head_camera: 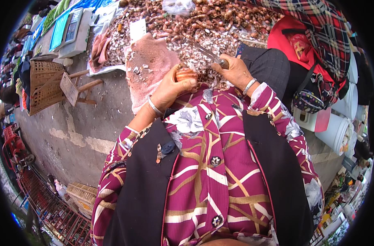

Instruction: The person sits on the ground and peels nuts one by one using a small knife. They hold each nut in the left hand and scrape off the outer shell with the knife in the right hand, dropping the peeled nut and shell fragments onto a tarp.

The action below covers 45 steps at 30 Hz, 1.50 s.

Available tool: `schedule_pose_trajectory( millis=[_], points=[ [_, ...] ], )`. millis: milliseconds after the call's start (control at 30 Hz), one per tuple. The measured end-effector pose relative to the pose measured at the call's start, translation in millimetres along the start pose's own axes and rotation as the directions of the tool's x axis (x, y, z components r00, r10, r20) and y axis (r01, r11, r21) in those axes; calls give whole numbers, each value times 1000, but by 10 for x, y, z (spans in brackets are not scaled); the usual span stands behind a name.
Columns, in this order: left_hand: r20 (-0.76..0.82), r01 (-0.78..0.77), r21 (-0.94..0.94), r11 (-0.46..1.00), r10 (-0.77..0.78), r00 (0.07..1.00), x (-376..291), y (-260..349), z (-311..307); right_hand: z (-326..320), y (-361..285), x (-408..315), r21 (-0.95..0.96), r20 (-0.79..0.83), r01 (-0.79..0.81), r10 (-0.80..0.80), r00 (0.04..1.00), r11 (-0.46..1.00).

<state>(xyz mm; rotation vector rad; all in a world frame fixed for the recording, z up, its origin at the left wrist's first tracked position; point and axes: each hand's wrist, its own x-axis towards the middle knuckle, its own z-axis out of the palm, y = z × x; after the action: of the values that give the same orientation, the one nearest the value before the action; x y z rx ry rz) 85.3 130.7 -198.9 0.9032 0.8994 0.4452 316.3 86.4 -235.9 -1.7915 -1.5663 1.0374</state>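
Note:
My left hand (168,90) grips a thick, ringed rhizome (186,74) with orange-brown and pale bands. In my right hand (237,70) is the handle of a knife; its long blade (205,51) points away to the upper left, apart from the rhizome. Both wrists wear silver bracelets. Beyond my hands lies a layer of pale peelings and scraps (193,57). A soiled pink towel (148,58), sprinkled with scraps, lies left of them. Farther off is a heap of similar reddish-brown rhizomes (205,20).
A wooden stool (77,87) and a woven basket (47,83) stand left, with a scale (71,33) beyond. Close on my right sits a person in dark trousers (268,66), near a small patterned bag (308,99) and white buckets (333,132). A red cart (48,187) is at lower left.

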Motion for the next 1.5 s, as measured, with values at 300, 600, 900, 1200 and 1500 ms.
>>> schedule_pose_trajectory(
  millis=[300,600,900,1200,1500],
  points=[
    [103,85,75,994,-92,990,-45,-15,21,151,-196,-195,-219,32,315,-316,948,924],
    [213,-251,647,720,146,966,79,-164,-95,218,-148,-125,-332,87,244,-228,970,911],
    [43,-68,246,967,59,997,11,-54,-31,120,40,32,-48,117,-28,33,993,998],
    [143,-21,330,944,-28,989,-9,-137,-77,207,32,-52,-282,142,72,-32,989,957],
    [140,-3,31,1000,-2,990,-121,-8,39,178,165,-130,-21,68,-121,122,990,992]
  ],
)
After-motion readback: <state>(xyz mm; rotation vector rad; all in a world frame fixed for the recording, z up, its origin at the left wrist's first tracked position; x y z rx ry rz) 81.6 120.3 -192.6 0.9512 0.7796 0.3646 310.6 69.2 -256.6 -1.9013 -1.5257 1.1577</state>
